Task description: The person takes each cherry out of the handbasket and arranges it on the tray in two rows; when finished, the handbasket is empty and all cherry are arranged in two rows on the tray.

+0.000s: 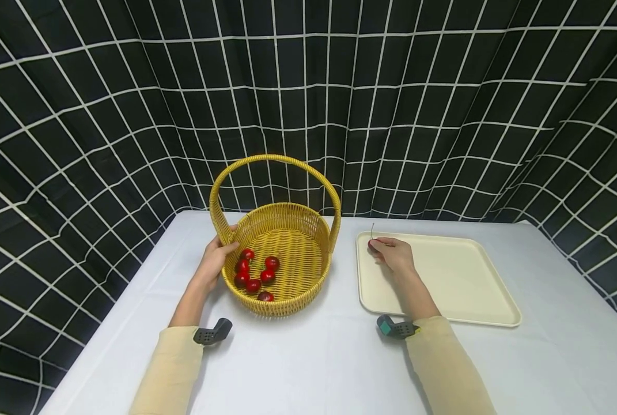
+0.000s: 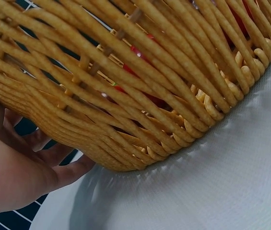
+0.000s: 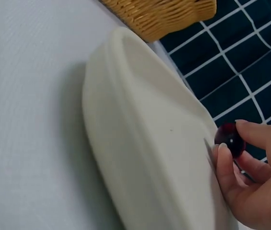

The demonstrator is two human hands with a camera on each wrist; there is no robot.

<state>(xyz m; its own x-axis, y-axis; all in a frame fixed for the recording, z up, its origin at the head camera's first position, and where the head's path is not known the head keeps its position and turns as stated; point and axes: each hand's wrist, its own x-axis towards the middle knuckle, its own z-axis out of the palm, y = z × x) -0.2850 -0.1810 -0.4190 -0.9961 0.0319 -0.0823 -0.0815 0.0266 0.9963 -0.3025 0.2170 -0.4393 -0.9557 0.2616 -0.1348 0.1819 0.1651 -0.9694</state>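
Note:
On the left of the head view stands a yellow woven basket (image 1: pixel 296 248) with a tall arched handle. Several dark red cherries (image 1: pixel 268 276) lie on its floor, mostly toward the left and front. My left hand (image 1: pixel 215 260) grips the basket's left side near the handle's foot, thumb over the rim. In the left wrist view, its fingers lie against the outside of the weave (image 2: pixel 101 96). Over the left end of a cream tray (image 1: pixel 458 276), my right hand (image 1: pixel 397 256) pinches one cherry (image 3: pixel 229 140) between thumb and fingertips. Its thin stem (image 1: pixel 373 229) points up.
A white cloth (image 1: pixel 308 363) covers the table under basket and tray. Black curtain with a white grid (image 1: pixel 308 104) hangs behind and on both sides. A strip of tabletop separates the basket from the tray.

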